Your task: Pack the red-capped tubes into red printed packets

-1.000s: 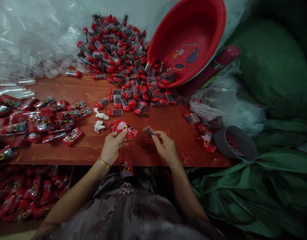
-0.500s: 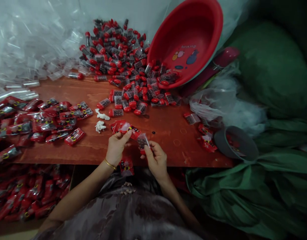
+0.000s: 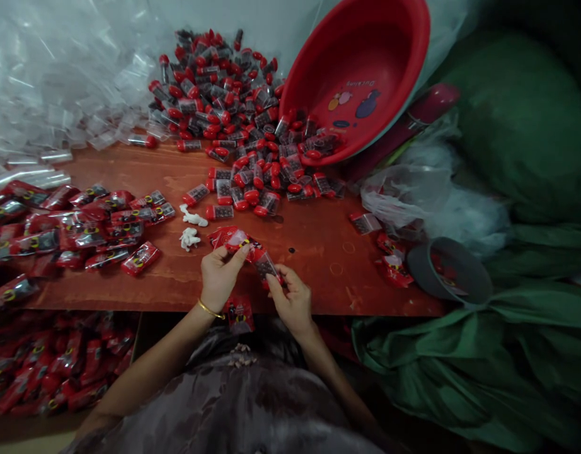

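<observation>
My left hand, with a gold bracelet at its wrist, pinches a red printed packet near the table's front edge. Between my hands is a clear tube with dark contents, its upper end at the packet's opening. My right hand has its thumb and fingers closed on the tube's lower end. Just left of the packet lie two small white figures. Another red packet is below my hands at the table edge.
Red-capped tubes are heaped at the back, beside a tilted red basin. Filled red packets cover the left. Clear plastic pieces are piled at back left. A grey bowl stands at the right.
My right hand has moved slightly up and left, bringing the tube to the packet, where its upper part now appears inside the red wrapper. My left hand has stayed nearly still.
</observation>
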A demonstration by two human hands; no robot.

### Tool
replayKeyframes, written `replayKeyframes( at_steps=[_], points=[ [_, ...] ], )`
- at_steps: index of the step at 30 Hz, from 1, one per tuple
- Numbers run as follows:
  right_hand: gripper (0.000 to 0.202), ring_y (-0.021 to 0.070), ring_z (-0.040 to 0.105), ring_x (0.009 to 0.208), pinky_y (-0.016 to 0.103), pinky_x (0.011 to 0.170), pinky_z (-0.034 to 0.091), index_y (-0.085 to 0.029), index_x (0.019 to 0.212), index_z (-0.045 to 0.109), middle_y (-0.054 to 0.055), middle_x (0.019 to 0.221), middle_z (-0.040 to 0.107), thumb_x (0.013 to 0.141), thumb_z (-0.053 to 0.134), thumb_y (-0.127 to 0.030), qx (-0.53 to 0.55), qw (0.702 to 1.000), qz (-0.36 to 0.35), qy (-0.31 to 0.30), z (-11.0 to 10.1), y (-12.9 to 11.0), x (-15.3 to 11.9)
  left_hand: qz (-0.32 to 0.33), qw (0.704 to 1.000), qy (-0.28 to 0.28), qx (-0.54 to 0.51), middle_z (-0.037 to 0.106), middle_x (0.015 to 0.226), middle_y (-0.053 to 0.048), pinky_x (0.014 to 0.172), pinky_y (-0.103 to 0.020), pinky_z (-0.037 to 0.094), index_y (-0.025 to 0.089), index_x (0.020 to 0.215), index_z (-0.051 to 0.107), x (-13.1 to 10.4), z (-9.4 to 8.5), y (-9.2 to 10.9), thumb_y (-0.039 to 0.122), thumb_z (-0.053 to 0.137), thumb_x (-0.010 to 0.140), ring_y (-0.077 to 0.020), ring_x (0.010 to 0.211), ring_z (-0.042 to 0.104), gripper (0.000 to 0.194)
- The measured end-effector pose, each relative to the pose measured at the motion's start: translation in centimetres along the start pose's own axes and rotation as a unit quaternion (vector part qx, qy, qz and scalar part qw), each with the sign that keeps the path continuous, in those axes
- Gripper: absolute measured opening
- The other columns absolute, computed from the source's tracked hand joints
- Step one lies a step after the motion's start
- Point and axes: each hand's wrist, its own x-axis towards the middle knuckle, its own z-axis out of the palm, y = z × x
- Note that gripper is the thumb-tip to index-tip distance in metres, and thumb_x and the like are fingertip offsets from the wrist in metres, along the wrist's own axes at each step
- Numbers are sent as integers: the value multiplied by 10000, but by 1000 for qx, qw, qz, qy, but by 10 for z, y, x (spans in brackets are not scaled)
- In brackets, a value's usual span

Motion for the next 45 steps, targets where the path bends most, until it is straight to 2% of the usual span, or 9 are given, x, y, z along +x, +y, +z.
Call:
replayKeyframes(
  at_steps=[5,11,18,24,28,31,34,39,45],
  points=[
    [222,94,561,483,208,461,478,-186,936,606,-17,668,627,848,534,-377,36,999,24,-1,5,2,0,21,1000,-16,15,673,626,6,584,-215,446,140,701,713,-2,1,-3,341,750,641,-100,568,543,213],
    [263,70,518,417,186,413,437,-180,908,599,-21,650,626,839,539,-426,113,990,60,-51,6,3,1,-41,996,-41,-74,696,706,-11,674,-244,485,134,728,698,0,3,-12,361,783,602,-109,633,588,274],
    [257,70,518,421,181,411,440,-185,933,596,-42,603,578,847,531,-418,100,993,52,-25,9,-1,9,-113,985,-95,-92,670,667,1,609,-220,485,130,711,674,-4,9,-11,379,815,550,-90,579,578,328],
    [370,137,646,707,274,613,580,-223,1119,565,38,940,682,799,604,-405,183,980,17,-71,7,1,13,-206,964,-46,-160,702,720,-20,613,-229,504,148,753,657,5,7,2,374,859,457,-111,608,633,424],
    [354,169,657,824,303,695,575,-237,1124,592,40,973,692,801,625,-380,123,991,0,-43,3,9,17,-232,959,-81,-140,711,719,-36,589,-223,500,144,773,670,3,4,2,388,862,451,-108,576,633,447],
    [373,184,645,871,333,788,540,-245,1129,617,41,984,693,786,649,-388,58,995,-54,-53,0,13,24,-221,960,-122,-118,709,718,-25,607,-214,511,145,760,692,-1,1,0,406,848,482,-96,594,633,413],
    [273,183,617,748,320,695,522,-219,966,689,36,808,680,780,647,-413,4,992,-106,-65,0,10,29,-207,963,-144,-92,702,697,-17,602,-203,513,140,724,704,-1,-2,-1,406,855,456,-86,580,624,407],
    [250,153,560,597,290,592,476,-211,776,696,14,645,629,861,515,-361,-15,994,-112,0,4,0,34,-248,949,-180,-74,692,612,-61,572,-233,506,123,662,698,-14,0,-8,484,832,453,-124,541,632,438],
    [272,148,595,625,282,618,488,-213,752,685,14,675,651,878,480,-341,19,991,-115,-70,13,-8,45,-160,958,-239,-12,698,616,-58,566,-227,478,152,634,706,-15,-3,-7,436,794,556,-118,540,607,307]
  ],
)
